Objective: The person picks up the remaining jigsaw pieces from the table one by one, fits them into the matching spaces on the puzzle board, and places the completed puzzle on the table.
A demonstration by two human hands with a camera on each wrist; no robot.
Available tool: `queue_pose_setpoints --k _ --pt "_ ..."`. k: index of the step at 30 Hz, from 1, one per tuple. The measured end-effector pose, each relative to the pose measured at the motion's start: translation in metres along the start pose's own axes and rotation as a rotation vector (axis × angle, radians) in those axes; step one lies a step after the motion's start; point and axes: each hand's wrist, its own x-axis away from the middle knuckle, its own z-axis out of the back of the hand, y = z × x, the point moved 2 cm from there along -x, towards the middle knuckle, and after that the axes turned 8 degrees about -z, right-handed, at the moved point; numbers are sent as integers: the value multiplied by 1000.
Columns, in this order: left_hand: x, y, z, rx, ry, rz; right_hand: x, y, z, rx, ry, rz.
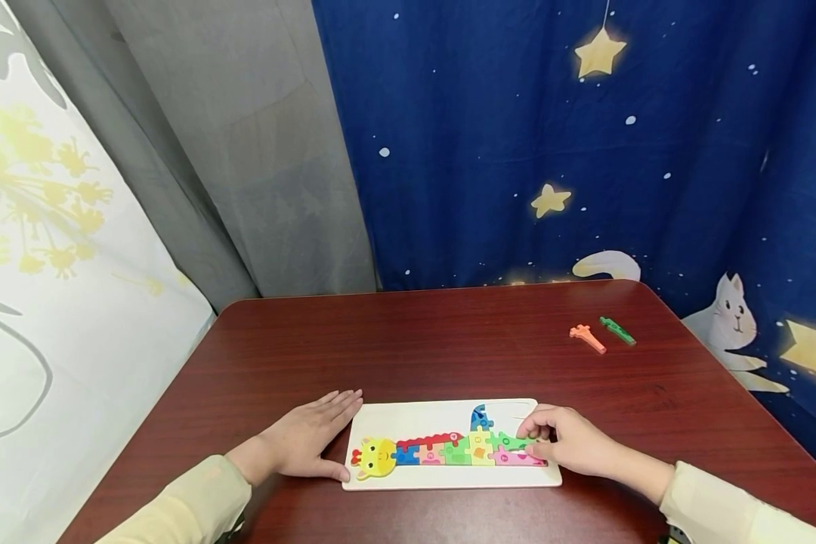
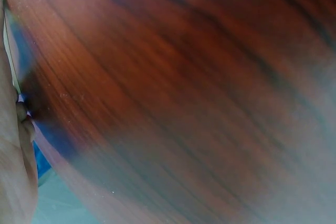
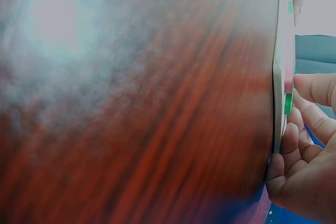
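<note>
A white puzzle board (image 1: 442, 479) lies on the table, with a giraffe of colourful jigsaw pieces on it, its yellow head (image 1: 377, 458) at the left end. My left hand (image 1: 316, 437) rests flat at the board's left edge, fingers straight and thumb at the near corner. At the right end, my right hand (image 1: 564, 437) pinches a green puzzle piece (image 1: 508, 441) between thumb and fingers, just above a pink piece (image 1: 506, 458). A blue piece (image 1: 480, 418) sticks up from the body. In the right wrist view, the thumb (image 3: 314, 87) is right at the pieces' edge.
An orange puzzle piece (image 1: 588, 338) and a dark green piece (image 1: 617, 330) lie apart at the table's far right. The dark red wooden table (image 1: 394, 340) ends at a blue star curtain (image 1: 476, 151) and a grey curtain (image 1: 265, 151).
</note>
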Motion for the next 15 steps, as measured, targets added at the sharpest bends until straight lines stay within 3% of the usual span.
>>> queue_pose_setpoints --k 9,15 --pt "0 1 2 -13 29 -21 -1 2 2 -23 8 -32" --pt "1 1 3 -14 27 -19 -2 1 5 -32 36 -5"
